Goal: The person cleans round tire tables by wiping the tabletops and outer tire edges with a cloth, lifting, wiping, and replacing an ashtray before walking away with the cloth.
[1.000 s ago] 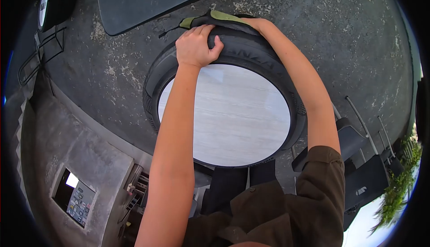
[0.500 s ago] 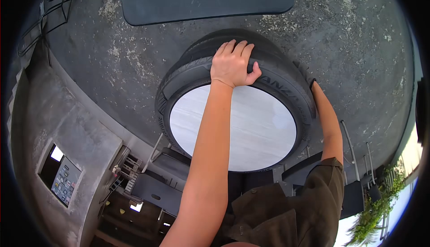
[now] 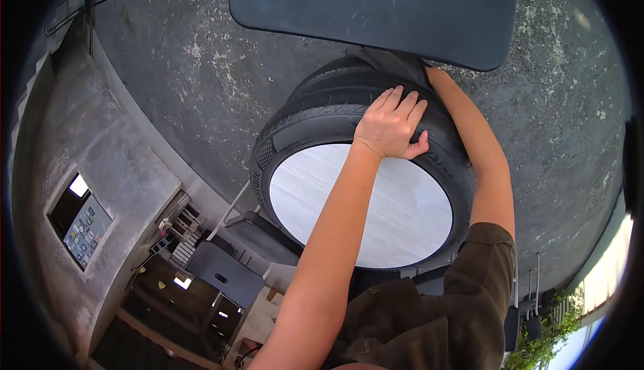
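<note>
A black car tyre [image 3: 302,120] with raised lettering surrounds a round, pale, marbled tabletop [image 3: 335,195], and another dark tyre shows behind it. My left hand [image 3: 392,122] lies bare on the tyre's upper sidewall and tread, fingers spread, thumb apart, holding nothing. My right arm [image 3: 483,148] reaches round the tyre's right side to its far edge. A dark glove or cloth [image 3: 392,67] covers my right hand there, between the tyre and a dark seat or board; I cannot tell which, and the fingers are hidden.
The dark flat panel [image 3: 376,8] with rounded corners is close beyond the tyre. A black chair [image 3: 258,239] and a grey seat with a slot [image 3: 225,276] stand at lower left. A concrete wall with an opening [image 3: 80,216] is at left. Green plants [image 3: 537,350] grow at lower right.
My right hand has moved from the tyre's right side round to its far edge, leftward and up. My left hand stays on the tyre. The whole view has shifted and turned.
</note>
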Demonstrator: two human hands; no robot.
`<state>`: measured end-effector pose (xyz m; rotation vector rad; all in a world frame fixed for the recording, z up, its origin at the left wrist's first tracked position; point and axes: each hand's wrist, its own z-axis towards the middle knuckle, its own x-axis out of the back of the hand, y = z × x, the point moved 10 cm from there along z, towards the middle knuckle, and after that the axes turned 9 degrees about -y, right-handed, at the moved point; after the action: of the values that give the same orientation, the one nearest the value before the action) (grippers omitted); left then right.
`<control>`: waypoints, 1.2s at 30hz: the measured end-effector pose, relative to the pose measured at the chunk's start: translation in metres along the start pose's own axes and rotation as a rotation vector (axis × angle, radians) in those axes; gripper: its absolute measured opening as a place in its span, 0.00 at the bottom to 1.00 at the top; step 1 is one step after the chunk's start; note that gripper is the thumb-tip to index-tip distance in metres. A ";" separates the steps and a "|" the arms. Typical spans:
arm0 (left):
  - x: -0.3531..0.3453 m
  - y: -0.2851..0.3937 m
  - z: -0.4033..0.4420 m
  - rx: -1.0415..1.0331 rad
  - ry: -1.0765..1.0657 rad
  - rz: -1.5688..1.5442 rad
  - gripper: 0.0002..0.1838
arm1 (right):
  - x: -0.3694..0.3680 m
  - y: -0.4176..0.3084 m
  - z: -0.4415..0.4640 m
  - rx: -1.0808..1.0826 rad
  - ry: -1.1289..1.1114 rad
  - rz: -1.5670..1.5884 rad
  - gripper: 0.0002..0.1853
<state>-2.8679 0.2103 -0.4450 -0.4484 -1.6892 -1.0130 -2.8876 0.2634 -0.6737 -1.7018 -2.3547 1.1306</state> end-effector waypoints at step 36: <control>0.002 0.009 0.002 -0.050 0.005 0.034 0.21 | -0.121 0.304 -0.285 -0.181 0.485 0.622 0.33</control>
<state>-2.8633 0.2172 -0.4395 -0.5051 -1.6497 -1.0326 -2.4730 0.3580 -0.5882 -2.5155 -1.7192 0.4364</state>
